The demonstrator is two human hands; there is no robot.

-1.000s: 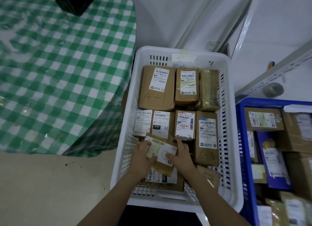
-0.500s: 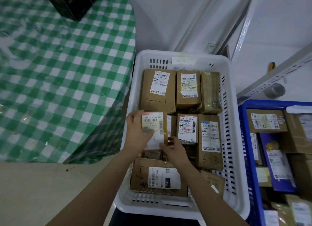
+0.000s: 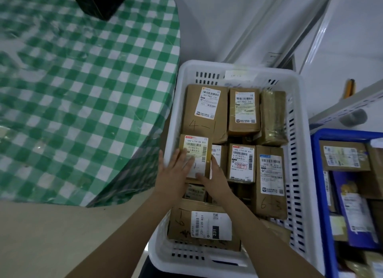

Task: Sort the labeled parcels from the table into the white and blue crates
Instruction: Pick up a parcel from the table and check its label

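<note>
One parcel (image 3: pixel 195 153), now mid-row (two hands (image 3: pixel 176 170) (image 3: pixel 215 179))

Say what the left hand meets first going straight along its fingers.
The left hand rests on the small labeled parcel; beyond it, probably the big parcel marked 4-1, depth unclear.

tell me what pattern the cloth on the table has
Green and white checks on the tablecloth, clearest in the head view.

black box (image 3: pixel 99 2), metal shelving (image 3: pixel 356 103), beige floor (image 3: pixel 51 236)
</note>
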